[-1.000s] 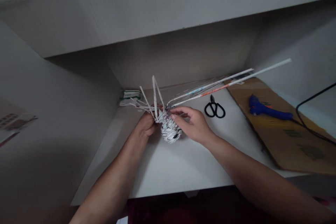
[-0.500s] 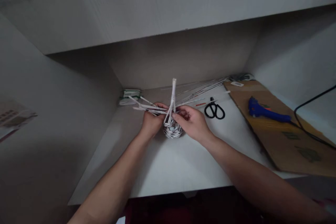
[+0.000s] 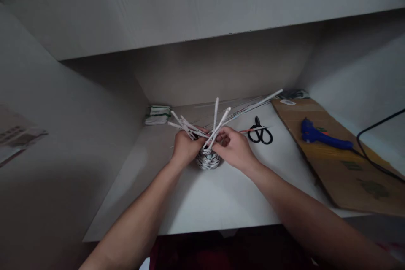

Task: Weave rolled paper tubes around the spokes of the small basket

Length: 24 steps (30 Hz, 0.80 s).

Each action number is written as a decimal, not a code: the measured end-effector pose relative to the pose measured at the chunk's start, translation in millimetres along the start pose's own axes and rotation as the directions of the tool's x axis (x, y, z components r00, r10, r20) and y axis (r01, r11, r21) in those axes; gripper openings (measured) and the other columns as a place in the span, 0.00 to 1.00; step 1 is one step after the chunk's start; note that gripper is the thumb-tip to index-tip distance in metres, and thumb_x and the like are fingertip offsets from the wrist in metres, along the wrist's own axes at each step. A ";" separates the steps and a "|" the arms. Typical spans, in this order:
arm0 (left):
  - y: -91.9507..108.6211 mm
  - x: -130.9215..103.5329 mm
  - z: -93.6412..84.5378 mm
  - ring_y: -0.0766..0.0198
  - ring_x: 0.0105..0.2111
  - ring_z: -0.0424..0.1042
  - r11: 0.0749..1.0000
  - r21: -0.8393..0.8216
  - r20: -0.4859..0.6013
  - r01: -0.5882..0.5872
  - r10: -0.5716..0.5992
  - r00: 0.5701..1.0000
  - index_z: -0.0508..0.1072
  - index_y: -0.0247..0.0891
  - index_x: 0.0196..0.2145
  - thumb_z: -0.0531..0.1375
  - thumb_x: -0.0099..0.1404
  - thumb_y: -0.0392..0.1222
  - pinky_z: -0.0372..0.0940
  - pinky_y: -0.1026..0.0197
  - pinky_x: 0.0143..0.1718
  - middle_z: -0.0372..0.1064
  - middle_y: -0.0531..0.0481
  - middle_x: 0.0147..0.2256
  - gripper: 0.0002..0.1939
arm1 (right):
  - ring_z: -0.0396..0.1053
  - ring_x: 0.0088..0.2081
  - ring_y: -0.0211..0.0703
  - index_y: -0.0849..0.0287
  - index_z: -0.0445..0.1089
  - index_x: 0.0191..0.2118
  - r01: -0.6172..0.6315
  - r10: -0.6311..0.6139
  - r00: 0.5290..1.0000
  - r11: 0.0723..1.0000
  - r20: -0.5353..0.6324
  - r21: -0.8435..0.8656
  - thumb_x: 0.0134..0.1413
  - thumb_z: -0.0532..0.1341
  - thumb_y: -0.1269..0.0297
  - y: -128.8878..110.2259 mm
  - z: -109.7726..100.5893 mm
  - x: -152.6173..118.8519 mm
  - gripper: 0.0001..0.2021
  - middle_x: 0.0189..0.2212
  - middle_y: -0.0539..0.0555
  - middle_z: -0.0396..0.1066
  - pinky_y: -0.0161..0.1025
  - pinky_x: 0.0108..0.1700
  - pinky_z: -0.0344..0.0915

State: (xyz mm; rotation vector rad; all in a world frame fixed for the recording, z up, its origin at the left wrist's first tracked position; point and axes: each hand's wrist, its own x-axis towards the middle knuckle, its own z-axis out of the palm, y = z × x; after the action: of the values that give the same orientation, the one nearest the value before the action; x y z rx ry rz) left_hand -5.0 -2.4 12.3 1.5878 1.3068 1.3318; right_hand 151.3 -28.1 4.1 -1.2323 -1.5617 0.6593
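A small basket (image 3: 208,161) woven from rolled paper stands on the white surface between my hands. Several pale paper tubes (image 3: 216,114) rise and fan out from its rim. My left hand (image 3: 186,147) is closed at the basket's left side, around tubes that lean to the left. With bent fingers, my right hand (image 3: 232,145) pinches a paper tube at the right of the rim. The fingertips of both hands are partly hidden behind the tubes.
Black-handled scissors (image 3: 260,134) lie right of my hands. A blue glue gun (image 3: 325,135) with a black cord rests on a cardboard sheet (image 3: 344,185). Long paper tubes (image 3: 253,107) lie behind, and a white-and-green packet (image 3: 158,114) sits at the back left. A white panel (image 3: 202,4) overhangs.
The upright tubes, earlier bunched together, now stand spread apart. A long thin tube by my right hand now reaches across the scissors. Both hands stay at the basket rim.
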 end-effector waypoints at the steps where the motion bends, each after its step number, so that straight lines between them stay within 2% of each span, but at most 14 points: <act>1: 1.1 -0.8 0.0 0.60 0.28 0.75 1.000 0.011 -0.004 -0.008 0.008 1.000 0.78 0.34 0.29 0.64 0.47 0.32 0.67 0.63 0.29 0.77 0.48 0.28 0.08 | 0.67 0.27 0.37 0.55 0.71 0.33 0.007 -0.007 1.000 0.999 -0.004 -0.032 0.43 0.66 0.58 -0.6 -0.4 -0.7 0.10 0.26 0.48 0.72 0.33 0.29 0.62; 4: 4.4 -3.7 -0.2 0.61 0.27 0.74 0.996 0.062 0.018 -0.067 0.066 0.998 0.78 0.35 0.28 0.64 0.50 0.34 0.66 0.64 0.29 0.77 0.49 0.27 0.06 | 0.66 0.25 0.36 0.55 0.72 0.34 0.015 -0.016 1.000 1.000 -0.019 -0.026 0.46 0.62 0.63 0.9 1.2 -1.3 0.07 0.24 0.47 0.71 0.33 0.29 0.62; 7: 5.6 -5.3 -0.5 0.62 0.27 0.74 0.990 0.108 0.030 -0.095 0.092 0.995 0.78 0.35 0.28 0.63 0.53 0.37 0.65 0.64 0.29 0.76 0.48 0.27 0.05 | 0.68 0.25 0.36 0.56 0.71 0.34 -0.023 0.027 0.999 0.991 -0.030 0.128 0.47 0.59 0.66 6.0 5.3 1.2 0.07 0.26 0.48 0.73 0.33 0.29 0.64; 10: 4.5 -4.8 -0.4 0.62 0.27 0.73 0.991 0.110 0.018 -0.079 0.078 0.997 0.78 0.35 0.29 0.63 0.53 0.37 0.65 0.64 0.29 0.76 0.48 0.27 0.05 | 0.66 0.21 0.36 0.57 0.71 0.34 -0.162 0.165 0.986 0.936 0.017 0.313 0.49 0.59 0.62 9.6 8.0 5.2 0.07 0.24 0.48 0.72 0.32 0.23 0.62; 12: 4.0 -4.0 0.0 0.62 0.26 0.73 0.995 0.080 0.017 -0.061 0.060 0.998 0.78 0.35 0.29 0.63 0.53 0.38 0.65 0.64 0.28 0.76 0.48 0.27 0.06 | 0.62 0.16 0.34 0.57 0.71 0.33 -0.267 0.264 0.962 0.875 0.063 0.403 0.52 0.58 0.56 9.0 8.2 7.0 0.10 0.19 0.47 0.69 0.31 0.17 0.56; 14: 4.3 -3.7 0.6 0.63 0.26 0.72 0.997 0.059 0.023 -0.049 0.048 0.999 0.77 0.35 0.29 0.63 0.53 0.39 0.64 0.64 0.28 0.76 0.48 0.26 0.06 | 0.59 0.15 0.34 0.57 0.70 0.31 -0.309 0.308 0.948 0.834 0.079 0.456 0.53 0.57 0.52 6.8 7.7 7.6 0.14 0.16 0.46 0.65 0.31 0.14 0.51; 16: 5.0 -3.8 1.2 0.63 0.25 0.72 0.997 0.055 0.033 -0.051 0.049 0.998 0.77 0.35 0.28 0.64 0.53 0.39 0.65 0.64 0.28 0.76 0.48 0.26 0.05 | 0.60 0.16 0.34 0.58 0.69 0.29 -0.298 0.295 0.952 0.835 0.079 0.462 0.50 0.60 0.51 5.1 7.5 7.3 0.13 0.16 0.45 0.65 0.30 0.15 0.52; 20: 5.2 -4.6 1.9 0.64 0.24 0.71 0.998 0.052 0.055 -0.043 0.040 0.998 0.77 0.36 0.28 0.64 0.51 0.38 0.64 0.65 0.27 0.75 0.49 0.25 0.05 | 0.67 0.22 0.37 0.57 0.69 0.30 -0.234 0.233 0.971 0.898 0.047 0.373 0.42 0.66 0.60 9.0 7.9 6.4 0.09 0.21 0.47 0.71 0.32 0.23 0.62; 24: 4.7 -5.4 1.9 0.64 0.24 0.70 0.995 0.092 0.066 -0.050 0.044 0.997 0.77 0.36 0.28 0.64 0.52 0.38 0.63 0.65 0.26 0.74 0.49 0.25 0.05 | 0.68 0.23 0.39 0.57 0.70 0.29 -0.178 0.182 0.983 0.961 -0.002 0.211 0.45 0.64 0.61 14.1 6.2 6.4 0.06 0.21 0.48 0.72 0.34 0.25 0.63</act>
State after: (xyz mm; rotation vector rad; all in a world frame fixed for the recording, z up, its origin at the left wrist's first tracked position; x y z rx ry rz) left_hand -1.8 -8.6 14.7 1.7204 1.3168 1.2536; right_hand 151.1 -16.5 -7.9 -1.2253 -1.3340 0.9018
